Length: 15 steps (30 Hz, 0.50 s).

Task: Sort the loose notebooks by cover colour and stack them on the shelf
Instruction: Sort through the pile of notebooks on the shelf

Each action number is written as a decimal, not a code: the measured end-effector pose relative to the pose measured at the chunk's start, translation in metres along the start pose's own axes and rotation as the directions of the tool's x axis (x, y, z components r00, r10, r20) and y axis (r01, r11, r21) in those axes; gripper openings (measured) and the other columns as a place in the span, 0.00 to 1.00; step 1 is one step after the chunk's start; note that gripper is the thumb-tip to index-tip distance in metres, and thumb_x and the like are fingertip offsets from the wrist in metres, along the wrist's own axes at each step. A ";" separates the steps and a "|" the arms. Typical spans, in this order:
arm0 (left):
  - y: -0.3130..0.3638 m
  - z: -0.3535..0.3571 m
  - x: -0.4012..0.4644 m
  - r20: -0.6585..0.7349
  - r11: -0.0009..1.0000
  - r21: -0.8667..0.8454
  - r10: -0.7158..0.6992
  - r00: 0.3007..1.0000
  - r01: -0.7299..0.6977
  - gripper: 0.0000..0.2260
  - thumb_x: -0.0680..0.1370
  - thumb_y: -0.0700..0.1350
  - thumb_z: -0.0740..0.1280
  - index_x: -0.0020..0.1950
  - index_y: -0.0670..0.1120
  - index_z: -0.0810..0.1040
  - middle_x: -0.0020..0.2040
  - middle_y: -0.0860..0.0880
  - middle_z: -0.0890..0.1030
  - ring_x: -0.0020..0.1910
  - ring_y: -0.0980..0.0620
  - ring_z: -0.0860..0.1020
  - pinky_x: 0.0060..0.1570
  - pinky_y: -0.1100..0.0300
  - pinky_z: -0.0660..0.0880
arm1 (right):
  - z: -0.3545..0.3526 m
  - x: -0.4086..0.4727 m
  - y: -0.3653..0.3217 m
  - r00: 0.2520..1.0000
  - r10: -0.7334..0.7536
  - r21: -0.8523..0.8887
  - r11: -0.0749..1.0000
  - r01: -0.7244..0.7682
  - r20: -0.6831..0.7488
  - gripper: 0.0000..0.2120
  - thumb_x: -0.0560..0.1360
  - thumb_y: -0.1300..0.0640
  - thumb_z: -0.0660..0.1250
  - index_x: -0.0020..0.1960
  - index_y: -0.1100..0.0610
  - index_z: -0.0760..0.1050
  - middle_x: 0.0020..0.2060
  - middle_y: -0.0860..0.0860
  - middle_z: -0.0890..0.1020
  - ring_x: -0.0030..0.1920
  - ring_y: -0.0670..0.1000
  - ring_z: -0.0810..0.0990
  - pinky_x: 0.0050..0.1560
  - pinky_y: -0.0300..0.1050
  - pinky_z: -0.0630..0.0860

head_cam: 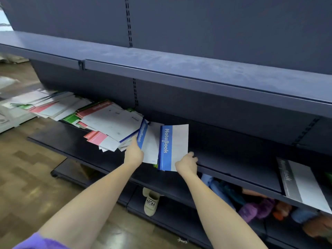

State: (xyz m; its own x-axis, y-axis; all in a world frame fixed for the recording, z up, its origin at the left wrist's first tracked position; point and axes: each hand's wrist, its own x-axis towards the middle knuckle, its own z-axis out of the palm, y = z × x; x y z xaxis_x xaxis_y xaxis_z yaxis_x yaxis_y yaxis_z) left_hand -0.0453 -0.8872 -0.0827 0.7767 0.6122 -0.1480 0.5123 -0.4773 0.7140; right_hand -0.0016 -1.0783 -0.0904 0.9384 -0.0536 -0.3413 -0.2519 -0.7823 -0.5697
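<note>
Both hands on blue-spined notebooks at the dark metal shelf (233, 169)

Left hand (133, 153) grips one blue notebook (143, 135) beside the loose pile (100, 119); right hand (186, 165) pinches another notebook (173, 146); grey notebook (303, 186) far right.

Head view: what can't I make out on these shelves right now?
- Pile of loose notebooks: covers overlap, lower colours hidden.
- Left hand grip: fingers hidden behind its blue-spined notebook.
- Right hand fingertips: hidden under the blue-spined notebook.
- Grey notebook: cut off by the right edge.
- Bottom-shelf slippers: blurred.
</note>
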 end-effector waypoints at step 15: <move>0.020 0.033 -0.088 0.107 0.980 0.044 0.189 0.976 -0.195 0.21 0.78 0.35 0.59 0.69 0.51 0.61 0.51 0.43 0.76 0.43 0.41 0.77 0.42 0.44 0.82 | -0.052 -0.078 0.091 0.994 -0.093 0.198 0.975 0.103 -0.061 0.13 0.76 0.64 0.53 0.59 0.56 0.67 0.49 0.54 0.78 0.46 0.56 0.77 0.48 0.55 0.80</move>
State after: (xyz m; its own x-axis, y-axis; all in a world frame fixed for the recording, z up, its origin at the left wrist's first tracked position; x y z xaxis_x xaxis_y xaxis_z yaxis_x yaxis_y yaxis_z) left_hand -0.0913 -0.9721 -0.0779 0.8943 0.4398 -0.0826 0.3667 -0.6145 0.6985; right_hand -0.0855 -1.1779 -0.0767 0.9704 -0.0182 -0.2409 -0.1955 -0.6448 -0.7389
